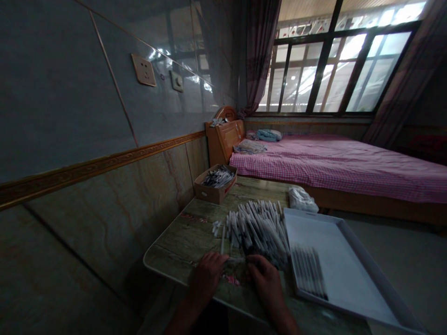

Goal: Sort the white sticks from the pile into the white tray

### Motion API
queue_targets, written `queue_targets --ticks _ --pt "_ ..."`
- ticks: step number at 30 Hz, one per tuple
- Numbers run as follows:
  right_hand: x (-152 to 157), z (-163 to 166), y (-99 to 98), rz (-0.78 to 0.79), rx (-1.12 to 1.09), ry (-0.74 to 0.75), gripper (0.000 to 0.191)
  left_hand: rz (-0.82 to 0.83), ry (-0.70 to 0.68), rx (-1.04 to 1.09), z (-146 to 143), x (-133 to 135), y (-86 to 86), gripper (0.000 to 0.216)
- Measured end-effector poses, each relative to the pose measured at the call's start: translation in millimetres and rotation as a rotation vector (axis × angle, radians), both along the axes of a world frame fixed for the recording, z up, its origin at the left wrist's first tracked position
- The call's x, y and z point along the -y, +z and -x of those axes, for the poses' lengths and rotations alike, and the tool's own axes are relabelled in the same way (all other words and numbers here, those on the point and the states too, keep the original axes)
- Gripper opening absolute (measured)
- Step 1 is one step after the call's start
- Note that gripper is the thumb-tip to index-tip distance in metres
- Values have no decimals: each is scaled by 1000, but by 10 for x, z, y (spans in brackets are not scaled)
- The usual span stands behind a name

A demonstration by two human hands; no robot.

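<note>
A slim whitish pen (236, 259) lies crosswise between my hands, just above the near part of the table. My left hand (208, 270) is closed on its left end. At the other end, the fingers of my right hand (261, 273) are pinched together around a dark part that is hard to make out. Just beyond my hands is a big heap of whitish pens (258, 228), with dark pieces along its near side. A single pale pen tube (222, 239) and several small white caps (216, 227) lie left of the heap.
To the right, a white tray (352, 270) holds a row of pens (309, 270). A cardboard box (209, 193) full of pen parts stands at the table's far left corner, by the wall. A clear plastic bag (302, 200) lies behind the tray. Beyond the table (174, 251) is a bed (331, 158).
</note>
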State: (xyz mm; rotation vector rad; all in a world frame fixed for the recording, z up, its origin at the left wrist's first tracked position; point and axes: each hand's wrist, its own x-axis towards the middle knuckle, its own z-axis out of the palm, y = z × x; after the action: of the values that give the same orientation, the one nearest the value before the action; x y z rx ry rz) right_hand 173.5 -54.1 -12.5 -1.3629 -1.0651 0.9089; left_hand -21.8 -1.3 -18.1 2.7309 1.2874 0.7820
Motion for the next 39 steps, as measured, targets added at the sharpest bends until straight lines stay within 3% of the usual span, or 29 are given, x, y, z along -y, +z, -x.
queue_targets --ticks 20,28,39 --pt "54 -21 18 -61 197 -28 24 -33 -59 33 8 -30 1 34" --pt "82 -8 2 -246 391 -40 21 -10 -87 55 16 -37 6 32" --pt "87 -4 -9 -204 405 -36 22 20 -61 33 18 -23 29 36"
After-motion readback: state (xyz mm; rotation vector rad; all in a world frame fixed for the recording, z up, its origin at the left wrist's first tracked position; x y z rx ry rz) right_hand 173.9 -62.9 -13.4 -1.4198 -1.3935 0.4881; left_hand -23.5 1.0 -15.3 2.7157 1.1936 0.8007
